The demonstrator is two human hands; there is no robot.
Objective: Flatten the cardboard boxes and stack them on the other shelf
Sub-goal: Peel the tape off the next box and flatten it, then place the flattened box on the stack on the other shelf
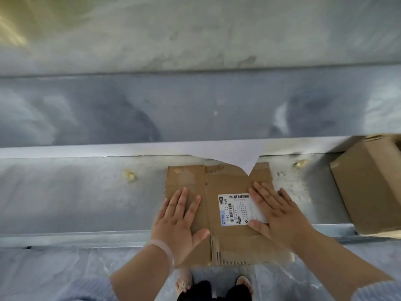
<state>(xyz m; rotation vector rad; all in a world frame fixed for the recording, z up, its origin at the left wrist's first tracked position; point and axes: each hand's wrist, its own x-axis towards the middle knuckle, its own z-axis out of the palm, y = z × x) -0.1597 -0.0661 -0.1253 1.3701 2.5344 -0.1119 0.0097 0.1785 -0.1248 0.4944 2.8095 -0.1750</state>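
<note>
Grey metal shelf (86,192) fills the view, scuffed and dull, and right in the middle of it lies a flattened cardboard box (225,233). It lies flat on the shelf with its long axis running from the near lip toward the back wall, and its near end hangs out over the front edge toward the person. The far end of the flattened cardboard box shows a V-shaped notch between two flaps. A white shipping label (235,209) sits right of the centre crease, its print turned sideways so the lines run along the cardboard's long axis.

Both hands are down on it. The left hand (180,222) presses palm-flat on the left panel of the flattened cardboard box, fingers spread and pointing to the back wall, nothing held; a pale band (163,248) circles that wrist. The right hand (280,216) lies flat on the right panel, fingers splayed, thumb and first fingers overlapping the shipping label's right edge, also holding nothing.

Well to the right of the flattened cardboard box, a second box (368,187) stands unflattened on the same shelf, partly cut off by the frame. Below the flattened cardboard box, the person's feet (184,281) show on the floor.
</note>
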